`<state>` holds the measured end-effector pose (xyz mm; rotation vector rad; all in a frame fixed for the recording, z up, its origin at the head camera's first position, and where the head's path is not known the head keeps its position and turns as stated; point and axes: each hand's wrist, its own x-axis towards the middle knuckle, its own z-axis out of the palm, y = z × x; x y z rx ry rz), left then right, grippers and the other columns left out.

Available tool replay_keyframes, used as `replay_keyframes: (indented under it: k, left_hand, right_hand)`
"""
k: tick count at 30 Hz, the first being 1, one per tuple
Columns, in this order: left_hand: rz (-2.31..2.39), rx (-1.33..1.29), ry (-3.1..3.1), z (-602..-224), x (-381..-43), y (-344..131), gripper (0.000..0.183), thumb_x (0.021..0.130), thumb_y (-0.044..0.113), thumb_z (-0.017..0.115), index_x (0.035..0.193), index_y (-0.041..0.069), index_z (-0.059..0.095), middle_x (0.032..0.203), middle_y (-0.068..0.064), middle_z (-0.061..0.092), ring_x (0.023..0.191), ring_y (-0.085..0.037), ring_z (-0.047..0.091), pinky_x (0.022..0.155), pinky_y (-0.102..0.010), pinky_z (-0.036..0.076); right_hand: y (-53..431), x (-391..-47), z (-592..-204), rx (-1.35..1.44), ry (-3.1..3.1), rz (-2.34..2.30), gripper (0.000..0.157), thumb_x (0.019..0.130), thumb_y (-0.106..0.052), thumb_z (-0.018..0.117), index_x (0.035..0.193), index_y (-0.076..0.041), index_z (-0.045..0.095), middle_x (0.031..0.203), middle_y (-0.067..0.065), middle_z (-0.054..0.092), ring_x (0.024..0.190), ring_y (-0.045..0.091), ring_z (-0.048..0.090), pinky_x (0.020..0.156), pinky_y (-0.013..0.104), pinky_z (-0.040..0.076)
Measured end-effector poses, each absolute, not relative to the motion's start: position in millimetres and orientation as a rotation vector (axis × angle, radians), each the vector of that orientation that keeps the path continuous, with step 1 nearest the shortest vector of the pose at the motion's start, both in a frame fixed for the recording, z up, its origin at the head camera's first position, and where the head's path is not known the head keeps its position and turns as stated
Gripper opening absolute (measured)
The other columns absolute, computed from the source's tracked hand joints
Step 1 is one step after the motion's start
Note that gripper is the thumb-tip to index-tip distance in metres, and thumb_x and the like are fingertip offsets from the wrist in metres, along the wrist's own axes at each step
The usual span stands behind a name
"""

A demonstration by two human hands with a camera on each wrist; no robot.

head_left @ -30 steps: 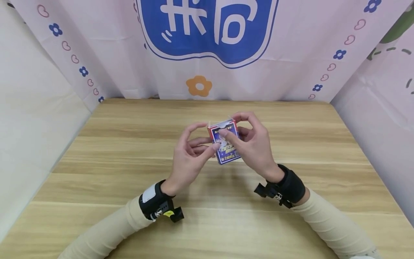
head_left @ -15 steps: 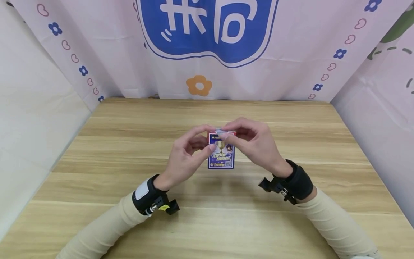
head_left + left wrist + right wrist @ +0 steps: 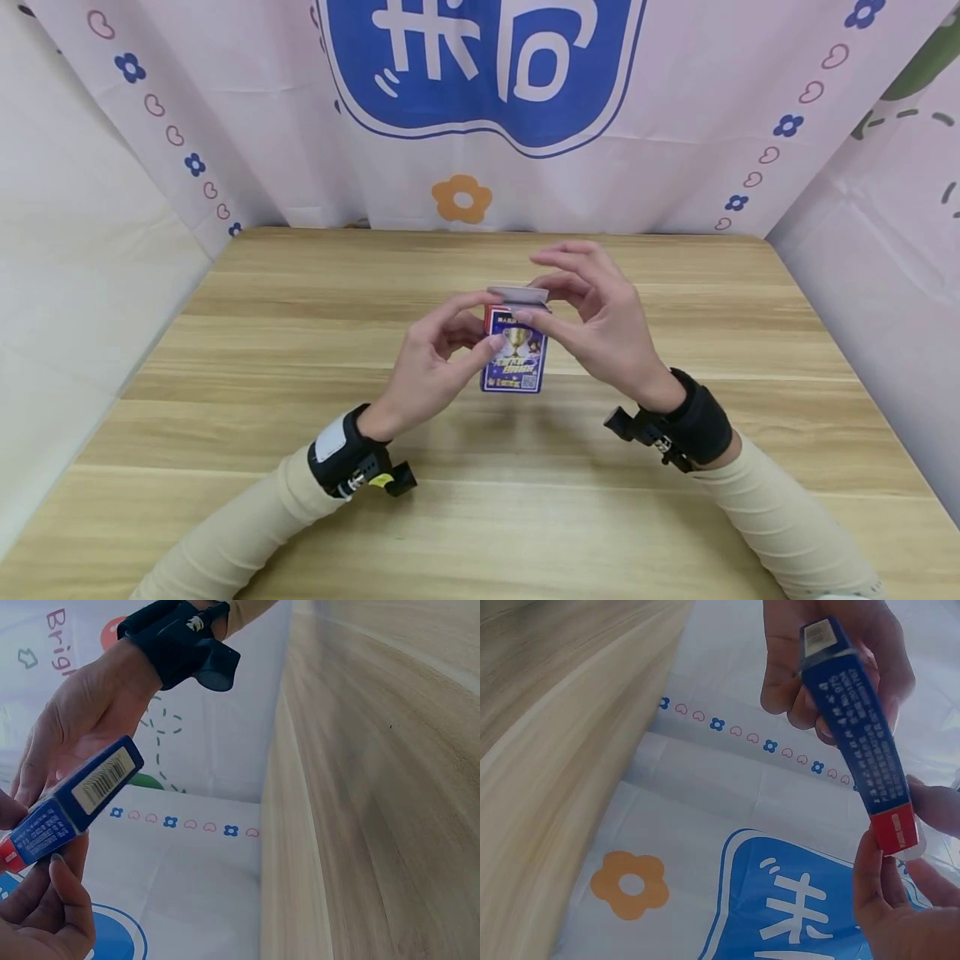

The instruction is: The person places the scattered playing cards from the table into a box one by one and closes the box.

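A small blue-and-red card box [image 3: 517, 358] with a gold trophy on its front stands upright between both hands, above the table. Its pale top flap [image 3: 519, 294] is raised. My left hand [image 3: 431, 362] grips the left side, thumb on the front and fingers behind. At the top right, my right hand [image 3: 600, 333] holds the box with its thumb on the upper front; its index finger is lifted clear, and some fingers are partly hidden behind. The right wrist view shows the box [image 3: 862, 735] from the side, fingers around its red end. The box's contents are hidden.
The wooden table [image 3: 480, 500] lies below both forearms. A printed curtain [image 3: 300, 167] with a blue emblem hangs along the far edge, and pale cloth walls [image 3: 75, 250] stand at the sides. Black wrist straps [image 3: 686, 421] carry small cameras.
The box has turned from tilted to nearly upright. Half a second ago both hands met at its top edge; now the right fingers have lifted away upward and the flap stands up.
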<state>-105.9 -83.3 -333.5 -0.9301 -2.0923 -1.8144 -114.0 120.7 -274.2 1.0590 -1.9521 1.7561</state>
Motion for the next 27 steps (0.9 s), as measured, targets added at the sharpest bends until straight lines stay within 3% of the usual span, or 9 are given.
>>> replay_keyframes:
  k: [6, 13, 21, 27]
  left_hand:
    - [-1.871, -0.925, -2.045, -331, -108, -87, 0.043, 0.087, -0.002, 0.062, 0.125, 0.014, 0.05, 0.088, -0.012, 0.067, 0.075, -0.022, 0.063, 0.064, -0.033, 0.056]
    - [-1.852, -0.962, -2.074, -327, -110, -92, 0.04, 0.089, -0.002, 0.06, 0.125, 0.014, 0.052, 0.087, -0.01, 0.065, 0.072, -0.021, 0.062, 0.059, -0.031, 0.056]
    - [-1.752, -0.945, -2.114, -317, -106, -92, 0.036, 0.093, -0.004, 0.052, 0.127, 0.007, 0.052, 0.096, -0.014, 0.066, 0.071, -0.024, 0.062, 0.053, -0.031, 0.055]
    - [-1.51, -0.865, -2.092, -301, -95, -85, 0.026, 0.089, -0.011, 0.055, 0.113, -0.002, 0.055, 0.098, -0.018, 0.064, 0.069, -0.023, 0.06, 0.049, -0.031, 0.051]
  right_hand:
    - [127, -118, -275, 1.124, -1.966, 1.825, 0.031, 0.073, 0.028, 0.062, 0.103, 0.018, 0.06, 0.103, 0.032, 0.056, 0.091, 0.037, 0.058, 0.082, 0.031, 0.053]
    - [137, -132, -289, 1.054, -2.05, 1.975, 0.031, 0.079, 0.016, 0.066, 0.107, 0.005, 0.064, 0.103, 0.018, 0.065, 0.086, 0.032, 0.061, 0.076, 0.028, 0.055]
    - [126, -115, -273, 0.954, -2.166, 1.88, 0.029, 0.078, 0.017, 0.067, 0.106, 0.014, 0.06, 0.1, 0.025, 0.063, 0.084, 0.03, 0.061, 0.074, 0.025, 0.055]
    - [121, -110, -276, 0.927, -2.159, 1.829, 0.018, 0.084, 0.01, 0.064, 0.102, 0.012, 0.065, 0.096, 0.024, 0.067, 0.082, 0.027, 0.064, 0.072, 0.022, 0.055]
